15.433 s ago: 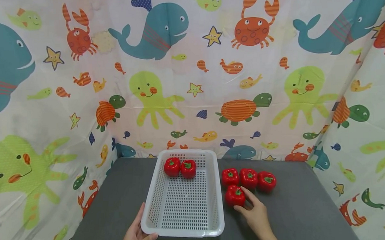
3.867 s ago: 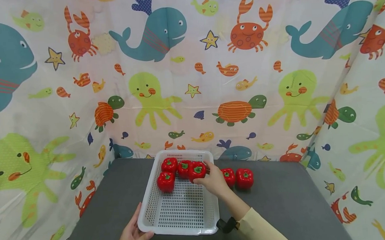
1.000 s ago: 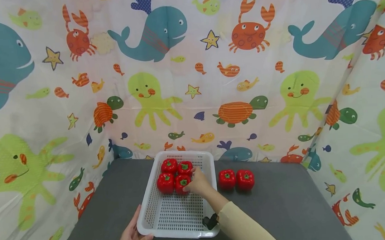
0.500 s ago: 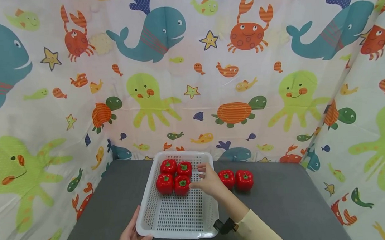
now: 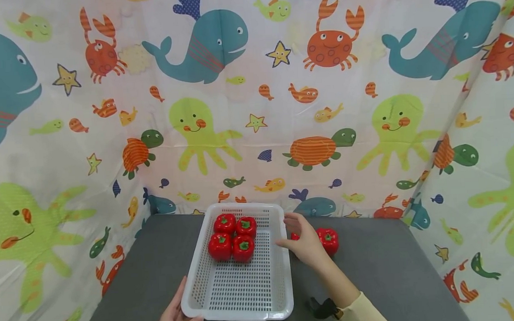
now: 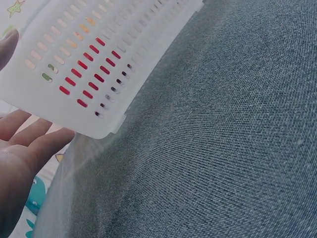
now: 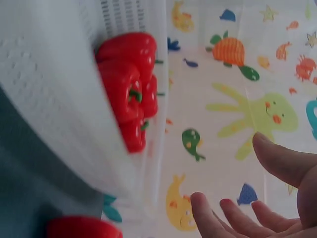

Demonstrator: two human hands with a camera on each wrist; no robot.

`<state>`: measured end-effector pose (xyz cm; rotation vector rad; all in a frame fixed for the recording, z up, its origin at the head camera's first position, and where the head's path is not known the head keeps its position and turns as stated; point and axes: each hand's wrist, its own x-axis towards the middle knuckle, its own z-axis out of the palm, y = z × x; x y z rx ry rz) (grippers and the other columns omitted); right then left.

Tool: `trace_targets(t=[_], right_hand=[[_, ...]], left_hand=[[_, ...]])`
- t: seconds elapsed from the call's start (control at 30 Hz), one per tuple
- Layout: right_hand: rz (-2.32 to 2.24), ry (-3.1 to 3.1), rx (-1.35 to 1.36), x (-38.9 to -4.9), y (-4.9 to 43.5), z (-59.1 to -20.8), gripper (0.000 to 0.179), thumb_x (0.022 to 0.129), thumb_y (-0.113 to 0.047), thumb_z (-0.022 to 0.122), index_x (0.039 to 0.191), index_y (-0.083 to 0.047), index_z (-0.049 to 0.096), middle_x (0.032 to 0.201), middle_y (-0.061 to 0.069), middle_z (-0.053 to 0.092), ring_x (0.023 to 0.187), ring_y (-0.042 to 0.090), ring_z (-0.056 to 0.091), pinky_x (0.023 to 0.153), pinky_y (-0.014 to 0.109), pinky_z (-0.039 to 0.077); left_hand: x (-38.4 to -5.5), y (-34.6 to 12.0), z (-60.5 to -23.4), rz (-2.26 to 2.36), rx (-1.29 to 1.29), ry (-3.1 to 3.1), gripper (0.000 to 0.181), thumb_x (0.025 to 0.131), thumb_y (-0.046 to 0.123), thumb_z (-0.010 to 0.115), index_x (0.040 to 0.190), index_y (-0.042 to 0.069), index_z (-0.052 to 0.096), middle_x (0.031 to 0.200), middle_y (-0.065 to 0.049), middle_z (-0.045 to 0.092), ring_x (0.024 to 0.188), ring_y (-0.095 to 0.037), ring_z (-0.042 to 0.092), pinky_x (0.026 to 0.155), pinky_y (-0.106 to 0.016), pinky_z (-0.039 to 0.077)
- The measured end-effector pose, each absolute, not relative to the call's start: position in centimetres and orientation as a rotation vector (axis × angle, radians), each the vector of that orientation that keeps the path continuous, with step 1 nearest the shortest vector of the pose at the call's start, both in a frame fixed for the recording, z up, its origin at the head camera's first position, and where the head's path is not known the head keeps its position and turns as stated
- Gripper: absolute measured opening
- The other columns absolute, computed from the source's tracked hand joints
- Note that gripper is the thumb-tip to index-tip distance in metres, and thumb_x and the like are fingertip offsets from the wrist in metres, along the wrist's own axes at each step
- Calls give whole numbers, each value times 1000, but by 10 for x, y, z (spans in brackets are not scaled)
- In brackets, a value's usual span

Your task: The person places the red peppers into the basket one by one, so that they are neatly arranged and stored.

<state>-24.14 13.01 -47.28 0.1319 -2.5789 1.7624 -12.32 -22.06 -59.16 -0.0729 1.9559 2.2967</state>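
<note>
A white perforated basket (image 5: 251,312) sits on the dark table, with several red bell peppers (image 5: 220,247) grouped in its far left part. At the basket's near left corner my left hand (image 5: 176,318) grips it, thumb over the rim and fingers along the outer side. My right hand (image 5: 305,243) holds nothing; its fingers are spread over the basket's right rim. Right of the basket lie two more bell peppers. One pepper (image 5: 328,241) shows beside my wrist, while the other (image 5: 294,236) is mostly hidden behind my right hand.
Grey-black cloth covers the table (image 5: 382,270). A white curtain (image 5: 255,132) printed with sea animals hangs at the back and both sides. On my right forearm are a dark strap mount (image 5: 323,308) and a pale yellow sleeve (image 5: 363,314).
The basket has gained two peppers, and fewer lie on the table. In the last second my right hand let go of a pepper and moved right. My left hand stays at the corner.
</note>
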Motion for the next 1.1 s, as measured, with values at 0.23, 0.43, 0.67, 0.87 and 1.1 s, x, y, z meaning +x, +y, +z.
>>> trace_targets(t=[0.23,0.43,0.67,0.87,1.1], right_hand=[[1759,-2524,22,-231,163,-481,81,77,-38,88,145,-28,45,147,3,56,138,31,51,104,58,50],[1602,-2504,33,-231,190,-488,77,83,-23,85,147,-18,43,144,10,58,134,35,53,102,52,53],[1520,-2508,-34,-239,223,-502,75,85,-15,83,148,-16,42,149,15,50,138,37,46,109,56,46],[1445,-2604,-86,-247,242,-516,83,85,-21,82,154,-16,36,159,17,37,146,42,33,110,63,43],[1445,-2692,-84,-263,259,-540,91,84,-19,83,158,-18,30,165,20,24,150,46,22,112,72,32]], left_hand=[[-122,-221,-587,2296,-125,1885,109,85,-2,76,164,15,3,166,-21,19,146,-49,29,100,-44,56],[-122,-222,-585,2296,-101,1826,112,85,-2,76,163,17,-2,168,-20,13,148,-50,25,101,-45,55],[-123,-220,-585,2318,-141,1809,111,85,-4,75,164,18,0,168,-18,15,147,-49,27,101,-44,55],[-123,-221,-585,2318,-146,1823,113,83,-5,76,164,17,1,168,-18,16,147,-49,29,100,-44,56],[-123,-219,-586,2319,-135,1840,111,84,-5,76,164,17,2,167,-18,18,146,-49,30,99,-43,56]])
